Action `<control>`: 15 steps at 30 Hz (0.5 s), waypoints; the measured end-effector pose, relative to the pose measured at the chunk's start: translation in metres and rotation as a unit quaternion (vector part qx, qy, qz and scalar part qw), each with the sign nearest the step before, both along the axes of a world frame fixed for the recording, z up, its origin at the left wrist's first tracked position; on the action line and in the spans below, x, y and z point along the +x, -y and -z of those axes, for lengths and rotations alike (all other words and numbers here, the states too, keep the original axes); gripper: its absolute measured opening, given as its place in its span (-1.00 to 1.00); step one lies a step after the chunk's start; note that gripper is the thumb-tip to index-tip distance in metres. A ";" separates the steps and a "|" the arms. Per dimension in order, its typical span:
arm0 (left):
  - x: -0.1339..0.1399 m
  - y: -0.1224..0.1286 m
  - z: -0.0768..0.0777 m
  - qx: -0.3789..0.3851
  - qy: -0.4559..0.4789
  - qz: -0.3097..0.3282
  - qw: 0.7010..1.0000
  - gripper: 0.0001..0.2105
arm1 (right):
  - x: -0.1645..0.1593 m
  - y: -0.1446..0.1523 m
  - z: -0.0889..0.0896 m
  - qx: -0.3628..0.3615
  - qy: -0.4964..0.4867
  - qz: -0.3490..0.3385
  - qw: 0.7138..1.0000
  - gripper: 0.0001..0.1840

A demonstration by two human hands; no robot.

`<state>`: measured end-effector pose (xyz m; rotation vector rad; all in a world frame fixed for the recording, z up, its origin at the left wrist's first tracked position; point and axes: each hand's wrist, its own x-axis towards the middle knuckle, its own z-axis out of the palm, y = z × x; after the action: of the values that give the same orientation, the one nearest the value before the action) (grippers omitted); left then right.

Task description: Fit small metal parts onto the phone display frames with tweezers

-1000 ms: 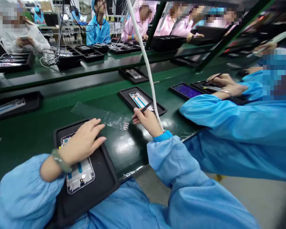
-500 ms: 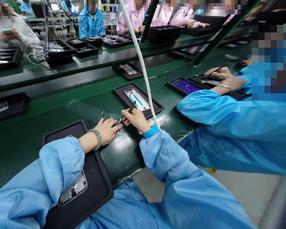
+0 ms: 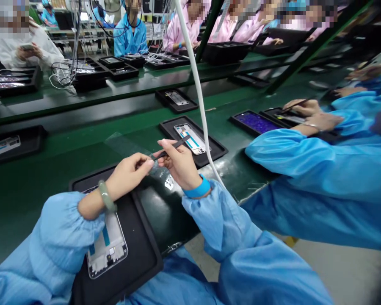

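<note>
My left hand (image 3: pixel 128 173) pinches the near end of a clear film strip (image 3: pixel 127 146) that carries small parts and lifts it off the green belt. My right hand (image 3: pixel 178 163) grips black tweezers (image 3: pixel 169 148) whose tips meet the strip right beside my left fingertips. Below my left forearm a black tray (image 3: pixel 136 250) holds a white phone frame (image 3: pixel 109 248), partly hidden by my blue sleeve.
A second black tray with a phone frame (image 3: pixel 193 137) lies just beyond my hands, and a white hose (image 3: pixel 198 93) hangs across it. A co-worker's blue sleeves (image 3: pixel 305 152) and hands work over trays at right. Further trays (image 3: pixel 15 144) sit on the belt at left and behind.
My left hand left the phone frame, reached to the film strip and now lifts its end. My right hand brought the tweezers down to the strip, then rose with it.
</note>
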<state>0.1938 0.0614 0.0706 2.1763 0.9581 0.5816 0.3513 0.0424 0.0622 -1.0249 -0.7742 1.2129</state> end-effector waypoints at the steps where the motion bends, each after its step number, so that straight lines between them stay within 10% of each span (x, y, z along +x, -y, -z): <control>1: -0.007 0.002 -0.005 -0.015 0.017 -0.021 1.000 -0.66 | -0.008 0.000 -0.003 0.008 -0.002 -0.004 1.000 -0.62; 7: -0.042 0.020 -0.019 -0.137 0.133 -0.145 0.971 -0.70 | -0.046 0.001 -0.019 0.070 0.047 -0.068 0.994 -0.67; 15: -0.091 0.032 -0.015 -0.040 -0.020 -0.145 0.988 -0.77 | -0.077 -0.001 -0.034 0.158 0.213 -0.237 0.935 -0.76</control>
<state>0.1033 0.0293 0.0853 1.9982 1.3106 0.6258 0.2740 0.0437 0.0963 -0.8628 -1.5757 1.2198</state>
